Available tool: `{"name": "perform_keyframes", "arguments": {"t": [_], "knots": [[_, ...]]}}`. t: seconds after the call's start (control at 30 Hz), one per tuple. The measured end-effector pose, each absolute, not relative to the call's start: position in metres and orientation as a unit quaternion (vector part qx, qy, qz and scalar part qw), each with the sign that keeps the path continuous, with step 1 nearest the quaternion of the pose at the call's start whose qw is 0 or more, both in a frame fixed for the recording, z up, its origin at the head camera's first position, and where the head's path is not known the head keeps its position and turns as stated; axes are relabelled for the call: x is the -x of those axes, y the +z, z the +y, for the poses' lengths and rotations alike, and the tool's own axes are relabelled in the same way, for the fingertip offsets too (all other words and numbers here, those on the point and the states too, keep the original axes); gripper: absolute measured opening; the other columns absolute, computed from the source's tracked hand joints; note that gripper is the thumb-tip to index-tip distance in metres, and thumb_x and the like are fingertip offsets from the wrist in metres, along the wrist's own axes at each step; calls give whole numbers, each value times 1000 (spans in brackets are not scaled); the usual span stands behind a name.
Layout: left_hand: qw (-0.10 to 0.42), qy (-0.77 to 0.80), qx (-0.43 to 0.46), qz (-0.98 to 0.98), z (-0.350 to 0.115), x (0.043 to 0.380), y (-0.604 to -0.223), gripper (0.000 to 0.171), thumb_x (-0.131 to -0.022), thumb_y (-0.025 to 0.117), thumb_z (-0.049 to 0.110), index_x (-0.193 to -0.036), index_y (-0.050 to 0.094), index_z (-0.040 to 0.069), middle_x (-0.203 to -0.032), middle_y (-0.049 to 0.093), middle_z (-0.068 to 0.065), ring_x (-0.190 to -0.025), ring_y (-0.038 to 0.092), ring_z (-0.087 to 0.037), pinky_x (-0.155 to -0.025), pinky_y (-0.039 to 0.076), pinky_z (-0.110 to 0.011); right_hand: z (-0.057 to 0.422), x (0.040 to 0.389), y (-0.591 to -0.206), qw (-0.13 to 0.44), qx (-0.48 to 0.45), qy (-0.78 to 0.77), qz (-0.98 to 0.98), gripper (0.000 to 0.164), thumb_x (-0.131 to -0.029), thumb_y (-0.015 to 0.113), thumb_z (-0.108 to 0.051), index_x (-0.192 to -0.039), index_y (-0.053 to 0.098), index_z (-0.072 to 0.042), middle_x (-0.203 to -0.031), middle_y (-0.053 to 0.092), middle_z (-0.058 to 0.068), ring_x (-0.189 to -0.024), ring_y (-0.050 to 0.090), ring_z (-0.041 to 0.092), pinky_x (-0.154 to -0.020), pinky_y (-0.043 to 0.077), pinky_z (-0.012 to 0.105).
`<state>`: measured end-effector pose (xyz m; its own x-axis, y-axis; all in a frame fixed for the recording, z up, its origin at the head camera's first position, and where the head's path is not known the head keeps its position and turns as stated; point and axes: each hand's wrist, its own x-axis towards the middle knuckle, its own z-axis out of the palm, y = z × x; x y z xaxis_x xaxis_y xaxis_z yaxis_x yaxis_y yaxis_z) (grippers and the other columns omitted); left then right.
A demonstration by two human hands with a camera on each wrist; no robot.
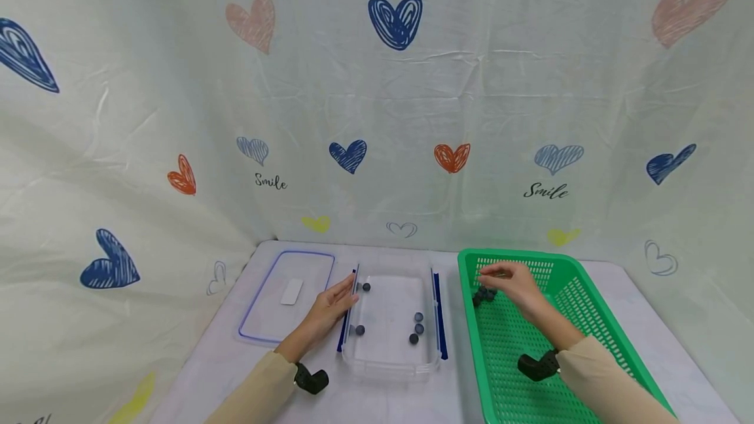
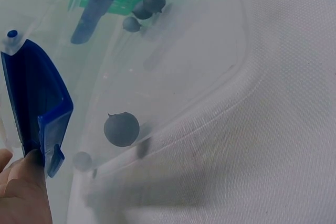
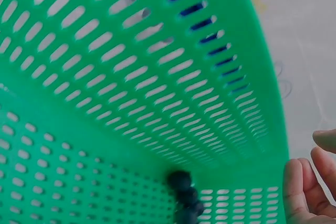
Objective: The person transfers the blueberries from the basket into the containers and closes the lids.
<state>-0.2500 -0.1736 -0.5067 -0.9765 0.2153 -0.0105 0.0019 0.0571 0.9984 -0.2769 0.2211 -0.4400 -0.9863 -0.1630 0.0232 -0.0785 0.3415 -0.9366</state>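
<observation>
A clear plastic box [image 1: 389,364] with blue side latches [image 1: 440,319] holds several blueberries [image 1: 413,339], some by its left wall and some in a row near the right. My left hand [image 1: 326,309] rests against the box's left side, fingers fairly straight. In the left wrist view its fingertip touches the hanging blue latch [image 2: 50,103], and a blueberry [image 2: 122,129] shows through the clear wall. Over the far left part of a green basket [image 1: 480,352] is my right hand [image 1: 514,283], thumb and fingers slightly bent with nothing seen between them. Dark blueberries [image 3: 181,181] cluster in the basket's corner below.
Left of the box lies a clear lid [image 1: 265,300] with a blue rim and a white label [image 1: 291,292]. The green basket's tall slotted wall [image 3: 136,72] stands right of the box. A curtain [image 1: 412,103] printed with hearts hangs behind the white table [image 1: 400,404].
</observation>
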Motion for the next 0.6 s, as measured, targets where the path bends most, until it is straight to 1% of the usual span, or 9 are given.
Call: {"name": "perform_keyframes", "arguments": {"t": [0.07,0.13,0.2,0.33,0.43,0.5,0.6], "knots": [[76,682,-76,723,-174,251,-509,58,-92,56,18,-144,30,9,-149,24,-6,-135,22,-22,-105,26,-29,225,278,-443,30,67,-566,821,36,-84,68,-20,-109,61,5,-111,58,20,-91,61,19,-91,45,51],[74,684,-79,722,-174,251,-509,59,-92,57,19,-143,30,8,-149,24,-7,-135,22,-23,-105,26,-30,229,278,-447,22,54,-556,829,35,-83,69,-22,-108,63,3,-108,60,16,-90,60,16,-91,45,52],[74,683,-79,722,-174,251,-510,60,-91,58,21,-143,30,8,-149,24,-6,-135,22,-23,-105,27,-29,231,279,-451,14,44,-547,836,36,-83,69,-21,-108,62,4,-107,61,15,-90,60,16,-90,45,52],[77,683,-81,722,-174,252,-510,60,-92,57,21,-144,30,8,-150,23,-6,-136,22,-22,-105,27,-28,236,281,-459,-2,31,-536,844,38,-83,69,-19,-109,61,7,-106,62,17,-95,60,25,-89,45,52],[78,684,-84,721,-174,252,-510,59,-93,56,19,-144,29,8,-150,23,-6,-136,22,-22,-105,27,-27,238,283,-467,-12,26,-523,852,38,-83,70,-20,-108,62,7,-106,62,18,-98,59,30,-88,46,52],[79,686,-83,718,-174,252,-510,60,-92,57,20,-144,29,9,-150,23,-5,-136,22,-21,-105,27,-27,239,285,-472,-18,19,-512,859,37,-82,70,-21,-107,63,5,-106,63,17,-98,60,30,-87,47,51],[81,691,-82,714,-175,252,-511,63,-91,59,24,-144,29,9,-150,24,-4,-136,22,-20,-105,27,-26,241,288,-480,-26,7,-497,867,34,-81,71,-21,-105,65,3,-103,64,15,-94,62,27,-84,49,48]]}}
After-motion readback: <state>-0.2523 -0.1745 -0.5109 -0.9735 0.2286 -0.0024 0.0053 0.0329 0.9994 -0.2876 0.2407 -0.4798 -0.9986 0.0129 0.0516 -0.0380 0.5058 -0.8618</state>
